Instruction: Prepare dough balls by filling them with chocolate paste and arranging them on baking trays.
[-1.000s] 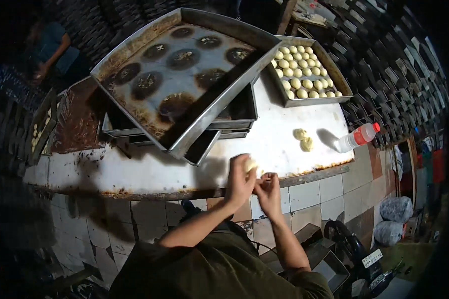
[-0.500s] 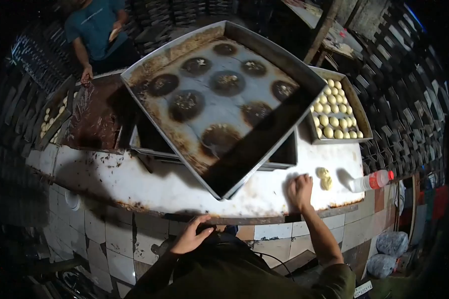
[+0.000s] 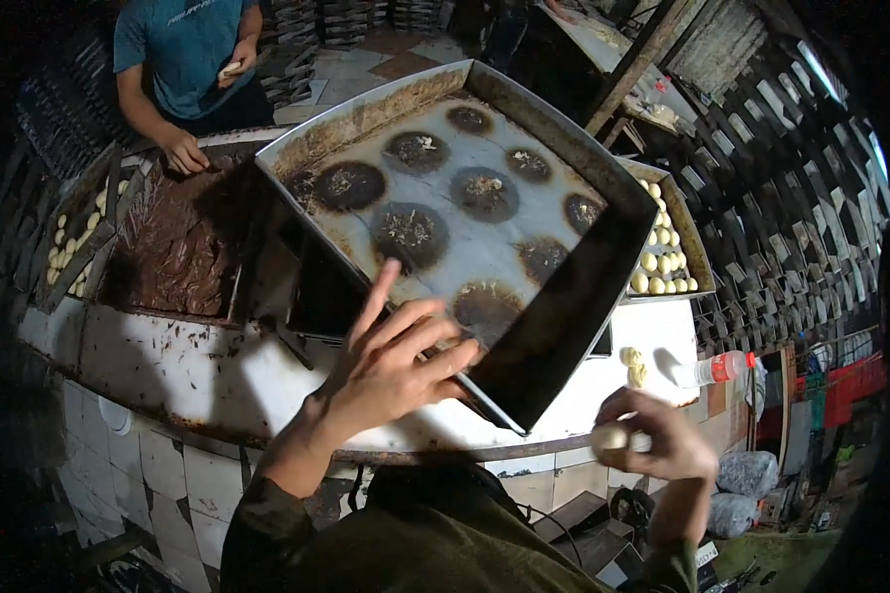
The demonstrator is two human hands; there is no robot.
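My left hand (image 3: pixel 391 376) spreads its fingers over the near rim of a large metal tray (image 3: pixel 326 148), whose stained base has several dark round patches and pale crumbs; whether the fingertips touch it I cannot tell. My right hand (image 3: pixel 663 440) holds a pale dough ball (image 3: pixel 611 440) at the table's front edge. Just beyond that hand, small pieces of yellow dough (image 3: pixel 633 368) lie on the white table (image 3: pixel 178 371), beside a red-capped plastic bottle (image 3: pixel 712 370). Behind, a tray (image 3: pixel 702 267) holds several pale dough balls. More metal pans (image 3: pixel 316 296) sit under the large tray.
At the far left a person in a teal shirt (image 3: pixel 183 54) has one hand (image 3: pixel 188 153) at a tray of brown paste (image 3: pixel 178 257), beside a rack of dough pieces (image 3: pixel 79 227). A wooden post (image 3: pixel 628 69) stands behind; wrapped bundles (image 3: pixel 742 474) lie on the floor at right.
My left hand has risen from the table's front edge onto the tray rim. My right hand has moved lower and right and now shows a dough ball. The view has shifted, showing more of the other person.
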